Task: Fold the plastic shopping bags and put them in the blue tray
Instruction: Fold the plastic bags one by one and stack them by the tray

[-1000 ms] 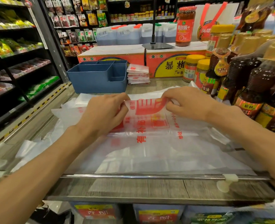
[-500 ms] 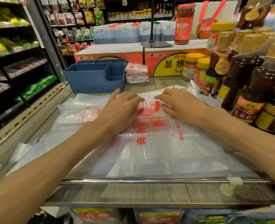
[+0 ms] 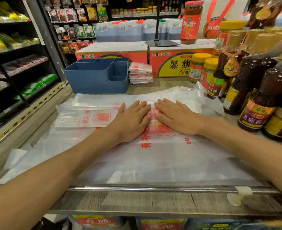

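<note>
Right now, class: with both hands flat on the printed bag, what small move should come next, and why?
Probably slide the left hand and right hand apart to flatten the fold: both lie open, side by side, on the plastic bag, which is still too broad for the blue tray.

Both forearms bare, entering from near edge of counter, L from lower-left corner, R from right side, converging toward mid-counter. L hand (image 3: 133,120): palm down, flat, fingers straight & close together, pointing toward far edge; thumb tucked along inner side. R hand (image 3: 175,117): palm down, flat, fingers straight, slightly spread, angled toward far-left. Index fingers of the two hands just beside each other, narrow gap between, not overlapping. Wrists low, approx level w/ knuckles; both palms pressed on the surface beneath. No curl in any finger, nothing pinched or gripped. R elbow out of view; L upper arm out of view.
</note>
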